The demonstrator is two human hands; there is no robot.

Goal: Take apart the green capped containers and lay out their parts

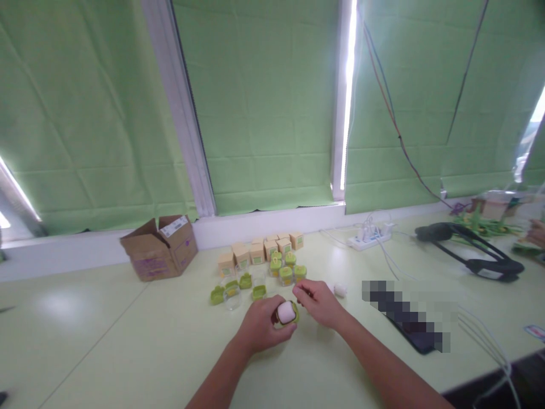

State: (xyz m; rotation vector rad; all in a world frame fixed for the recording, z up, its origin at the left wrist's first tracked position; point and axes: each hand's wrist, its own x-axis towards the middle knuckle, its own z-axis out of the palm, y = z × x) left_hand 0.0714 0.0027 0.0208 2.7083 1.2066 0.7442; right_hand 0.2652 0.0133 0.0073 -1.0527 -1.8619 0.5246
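Note:
My left hand (264, 324) is wrapped round a small green case with a rounded white piece (286, 312) set in it. Just right of it, my right hand (317, 301) has its fingers pinched together; what is between them, if anything, is too small to see. Beyond the hands stand several clear containers with green lids (286, 275). To their left are loose green lids (217, 295) and opened clear containers (232, 299). Another small white object (339, 290) lies past my right hand.
Several beige boxes (257, 253) stand in rows at the back, with an open cardboard box (164, 250) on the left. On the right are a power strip (369, 240) with cables, a dark phone-like slab (421, 335), and a black strap-like headset (472, 250).

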